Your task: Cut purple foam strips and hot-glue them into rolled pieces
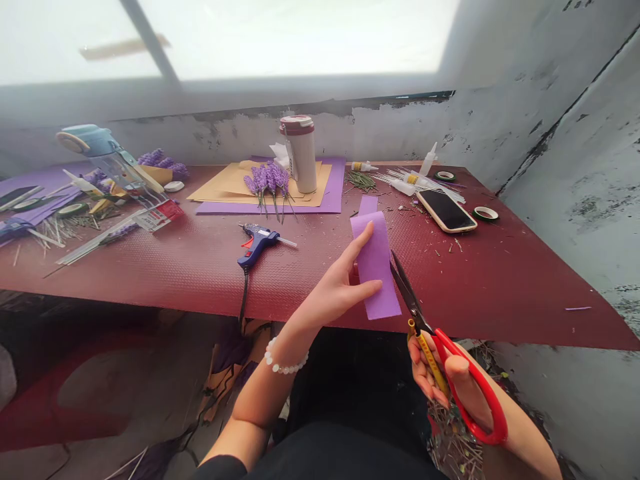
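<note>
Dark red table [500,280], blue glue gun [258,245], phone [447,211], green stems [362,180], purple sheet [337,187]

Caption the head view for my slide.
Left hand holds a purple strip; right hand holds red-handled scissors beside it, glue gun on the table.

One pair of scissors [441,339], one glue gun [258,247]

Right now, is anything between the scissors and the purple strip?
Nothing visible: the scissors in the right hand have their tips beside the right edge of the purple strip; contact is unclear. The left hand grips the strip left of the blades.
</note>
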Demonstrator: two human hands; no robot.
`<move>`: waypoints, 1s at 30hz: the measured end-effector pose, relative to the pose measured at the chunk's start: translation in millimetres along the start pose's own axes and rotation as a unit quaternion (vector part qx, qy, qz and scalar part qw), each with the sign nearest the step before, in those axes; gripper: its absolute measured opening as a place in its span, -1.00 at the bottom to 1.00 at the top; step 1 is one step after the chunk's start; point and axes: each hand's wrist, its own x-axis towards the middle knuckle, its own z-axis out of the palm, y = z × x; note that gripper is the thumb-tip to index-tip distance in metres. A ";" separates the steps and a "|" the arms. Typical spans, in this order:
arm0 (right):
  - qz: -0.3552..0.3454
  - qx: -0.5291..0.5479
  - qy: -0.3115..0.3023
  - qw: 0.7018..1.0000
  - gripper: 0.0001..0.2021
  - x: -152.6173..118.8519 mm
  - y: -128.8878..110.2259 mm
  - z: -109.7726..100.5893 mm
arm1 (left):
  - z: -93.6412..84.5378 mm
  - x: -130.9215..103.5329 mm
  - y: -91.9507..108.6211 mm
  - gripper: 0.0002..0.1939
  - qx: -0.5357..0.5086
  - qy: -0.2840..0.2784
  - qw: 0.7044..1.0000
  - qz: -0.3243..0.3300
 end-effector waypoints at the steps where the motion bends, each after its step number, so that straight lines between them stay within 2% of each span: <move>1: -0.004 0.006 -0.002 1.000 -0.14 1.3 2.2 -0.9 | 0.9 -0.3 -0.6 -0.02 -0.003 -0.003 1.000 -0.002; 5: -0.025 0.019 -0.003 1.000 -0.14 9.6 7.7 1.1 | 5.3 -2.8 -3.5 -0.03 -0.011 -0.013 1.000 -0.007; 10: -0.037 0.039 0.052 0.997 -0.12 18.4 5.4 13.0 | 11.3 -6.0 -3.5 -0.01 -0.032 -0.028 0.999 -0.028; 13: -0.048 0.030 0.061 0.997 -0.13 19.2 0.9 17.5 | 13.4 -6.5 -3.8 -0.01 -0.035 -0.031 0.999 -0.024; 18: -0.030 0.040 0.068 0.996 -0.12 18.5 -5.6 21.2 | 14.5 -6.3 -5.1 -0.01 -0.031 -0.027 0.999 -0.014; 30: -0.012 0.051 0.093 0.994 -0.14 26.6 -3.4 28.5 | 15.9 -8.0 -7.5 -0.01 -0.038 -0.019 0.999 -0.011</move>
